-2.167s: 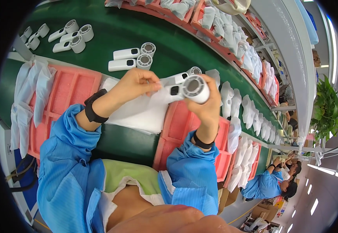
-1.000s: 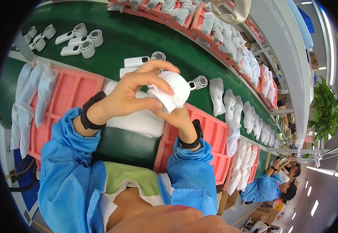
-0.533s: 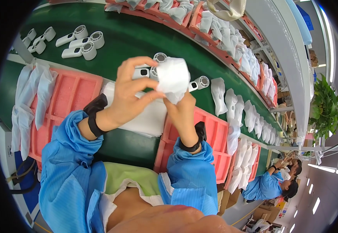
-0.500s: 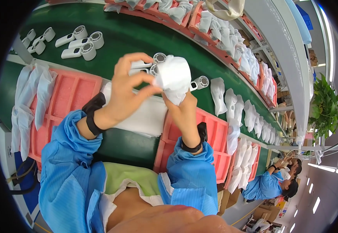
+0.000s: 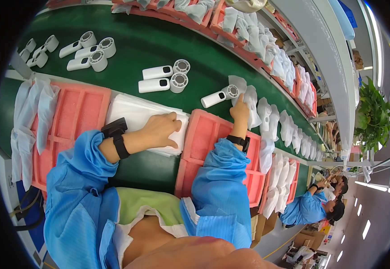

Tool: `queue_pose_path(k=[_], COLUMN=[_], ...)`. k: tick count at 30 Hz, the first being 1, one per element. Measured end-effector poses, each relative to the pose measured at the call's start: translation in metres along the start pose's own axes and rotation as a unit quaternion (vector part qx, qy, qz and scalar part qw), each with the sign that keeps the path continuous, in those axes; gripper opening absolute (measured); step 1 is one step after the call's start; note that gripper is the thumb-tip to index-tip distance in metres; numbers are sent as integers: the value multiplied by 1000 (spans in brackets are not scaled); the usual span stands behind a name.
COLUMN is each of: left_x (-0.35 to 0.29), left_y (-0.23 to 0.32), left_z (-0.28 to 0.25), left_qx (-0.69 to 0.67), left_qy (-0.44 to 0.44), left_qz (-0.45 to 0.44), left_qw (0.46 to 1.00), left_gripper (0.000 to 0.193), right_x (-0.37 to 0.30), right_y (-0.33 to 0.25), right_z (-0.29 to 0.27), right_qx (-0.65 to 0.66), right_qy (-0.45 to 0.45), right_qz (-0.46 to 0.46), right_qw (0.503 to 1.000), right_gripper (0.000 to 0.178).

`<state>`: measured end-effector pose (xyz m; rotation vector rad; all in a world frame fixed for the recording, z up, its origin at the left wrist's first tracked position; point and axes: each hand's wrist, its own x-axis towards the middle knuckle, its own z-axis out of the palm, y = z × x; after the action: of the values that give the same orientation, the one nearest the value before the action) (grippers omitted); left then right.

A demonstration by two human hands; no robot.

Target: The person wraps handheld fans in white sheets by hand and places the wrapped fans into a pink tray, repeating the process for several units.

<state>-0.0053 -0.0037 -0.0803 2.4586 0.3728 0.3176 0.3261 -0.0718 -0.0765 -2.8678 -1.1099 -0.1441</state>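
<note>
White-wrapped bundle (image 5: 237, 81) now released far right; left hand (image 5: 161, 130) over white sheet stack (image 5: 130, 112), right hand (image 5: 239, 113) at white round-headed fan (image 5: 215, 98); grips unclear.

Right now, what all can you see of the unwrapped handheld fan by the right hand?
The handheld fan is white, apparently smooth plastic: an oblong, rounded handle with a small dark panel near a round, ring-like head with a grey centre. It lies on the green work surface, handle toward the left, head toward the right. The right hand has its fingertips at the head; whether they touch it is unclear.
</note>
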Motion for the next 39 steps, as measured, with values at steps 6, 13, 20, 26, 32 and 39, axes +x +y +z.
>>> queue_pose_path(k=[6, 13, 20, 26, 32, 39], left_x=[4, 2, 13, 11, 7, -2], left_y=[0, -18, -29, -32, -21, -4], left_z=[13, 9, -34, -65, -91, -94], left_qx=[5, -46, -223, -301, -318, -487], left_qy=[32, 12, -3, 76, 109, 213], left_qz=[32, 1, -21, -28, -85, -69], left_qw=[999, 999, 975, 950, 938, 844], left_gripper=[25, 18, 11, 16, 16, 11], right_x=[8, -4, -8, -36, -93, -113], right_y=[-15, -7, 10, -31, -60, -130], right_z=[1, -2, -24, -89, -135, -100], right_qx=[96, -14, 171, 416, 573, 542], right_qy=[286, 13, -74, -42, 40, 27], right_qz=[-222, -135, -111, -108, -189, -281], right_qw=[927, 991, 976, 902, 796, 792], right_gripper=[60, 61, 62, 60, 53, 51])
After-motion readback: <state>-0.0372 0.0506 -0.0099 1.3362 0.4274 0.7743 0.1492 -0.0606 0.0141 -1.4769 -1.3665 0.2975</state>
